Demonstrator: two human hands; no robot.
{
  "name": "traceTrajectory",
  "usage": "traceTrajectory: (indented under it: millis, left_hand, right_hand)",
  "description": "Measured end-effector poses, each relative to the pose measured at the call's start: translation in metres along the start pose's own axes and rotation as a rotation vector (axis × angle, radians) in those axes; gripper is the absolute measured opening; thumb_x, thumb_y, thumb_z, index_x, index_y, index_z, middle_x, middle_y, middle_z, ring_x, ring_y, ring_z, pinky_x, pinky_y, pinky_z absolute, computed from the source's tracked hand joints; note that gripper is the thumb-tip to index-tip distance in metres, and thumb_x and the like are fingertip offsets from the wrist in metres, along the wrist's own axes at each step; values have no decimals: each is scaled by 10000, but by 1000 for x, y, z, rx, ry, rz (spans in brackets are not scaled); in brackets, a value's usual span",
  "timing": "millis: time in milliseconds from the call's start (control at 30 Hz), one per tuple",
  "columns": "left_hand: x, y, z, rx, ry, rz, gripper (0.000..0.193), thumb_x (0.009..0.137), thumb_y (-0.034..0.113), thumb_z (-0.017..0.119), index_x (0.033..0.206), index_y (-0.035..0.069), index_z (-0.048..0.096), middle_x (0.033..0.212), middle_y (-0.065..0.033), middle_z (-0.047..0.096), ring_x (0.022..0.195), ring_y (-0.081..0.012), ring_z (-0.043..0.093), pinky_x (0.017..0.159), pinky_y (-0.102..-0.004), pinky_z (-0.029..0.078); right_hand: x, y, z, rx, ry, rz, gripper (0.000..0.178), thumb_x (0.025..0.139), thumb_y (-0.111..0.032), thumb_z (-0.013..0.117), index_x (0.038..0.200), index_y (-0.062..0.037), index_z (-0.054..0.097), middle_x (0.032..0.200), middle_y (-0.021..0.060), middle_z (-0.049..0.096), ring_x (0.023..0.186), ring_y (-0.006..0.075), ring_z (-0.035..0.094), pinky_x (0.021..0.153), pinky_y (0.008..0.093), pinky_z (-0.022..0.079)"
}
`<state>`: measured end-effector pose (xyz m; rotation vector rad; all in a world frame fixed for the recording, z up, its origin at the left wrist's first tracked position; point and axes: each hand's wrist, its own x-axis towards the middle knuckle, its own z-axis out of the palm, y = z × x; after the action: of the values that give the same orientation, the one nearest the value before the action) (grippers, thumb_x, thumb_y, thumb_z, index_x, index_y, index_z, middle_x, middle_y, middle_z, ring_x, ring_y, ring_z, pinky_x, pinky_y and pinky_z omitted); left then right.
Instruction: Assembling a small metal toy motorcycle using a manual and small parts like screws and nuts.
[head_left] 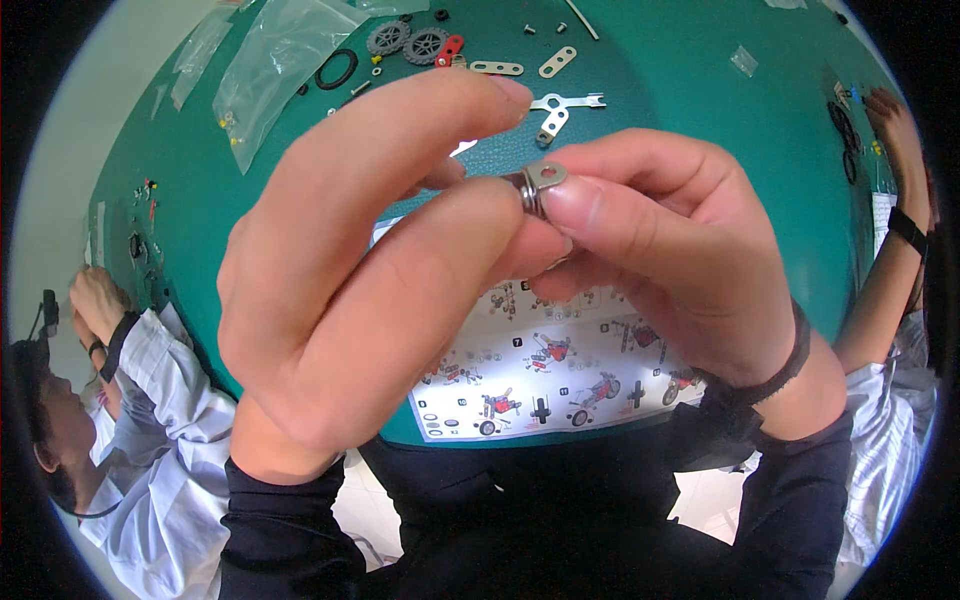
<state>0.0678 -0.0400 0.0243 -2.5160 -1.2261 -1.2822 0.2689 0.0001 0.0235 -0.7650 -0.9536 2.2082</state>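
Note:
Both my hands meet over the green table around a small metal bracket [547, 174] with a round hole in its bent end. Shiny ridged or stacked metal shows just below that end; I cannot make out each part. My right hand [680, 225] pinches the bracket between thumb and fingers. From the other side, my left hand [370, 260] grips it with the thumb and a lower finger, its index finger raised and curved above. Much of the held part is hidden by the fingertips. Beneath the hands lies a printed instruction sheet [530, 400] with pictures of small model vehicles.
Beyond my hands lie a flat spanner [570, 102], perforated metal strips [558, 62], grey toy wheels [427, 45], a black rubber ring [336, 69] and a clear plastic bag [285, 65]. One person [150, 420] works at the left; another's arm [895, 230] reaches in at the right.

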Motion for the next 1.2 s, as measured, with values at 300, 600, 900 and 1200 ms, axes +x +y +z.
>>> traceTrajectory:
  millis: [300, 600, 900, 1200]
  left_hand:
    - [2, -1, 5, 75, -29, 13, 201, 835, 17, 746, 1004, -81, 700, 1051, -246, 713, 909, -304, 715, 810, -341, 571]
    - [0, 5, 0, 60, -85, 31, 268, 794, 5, 784, 1034, -80, 703, 1068, -248, 715, 947, -316, 723, 822, -351, 582]
    - [-5, 5, 1, -33, -34, 42, 269, 775, -29, 781, 1030, -74, 707, 1072, -261, 711, 947, -321, 722, 827, -354, 584]
    - [-7, 4, 4, -114, -53, -8, 258, 775, -22, 776, 1017, -67, 700, 1032, -249, 716, 930, -321, 721, 819, -357, 579]
  right_hand:
    - [-3, 5, 3, -39, 118, -85, 250, 997, -100, 580, 1192, 33, 662, 1023, 183, 731, 877, 210, 739, 773, 262, 623]
    - [-6, 7, -1, -51, 103, -26, 258, 978, -124, 598, 1164, 39, 672, 991, 183, 731, 893, 226, 736, 782, 275, 617]
    - [-11, 7, 1, -76, 89, -30, 240, 958, -110, 616, 1138, 33, 684, 1025, 184, 728, 939, 244, 732, 809, 327, 623]
    - [-13, 3, -2, -129, 66, 17, 237, 951, -105, 632, 1126, 44, 689, 1010, 177, 735, 920, 229, 735, 788, 313, 627]
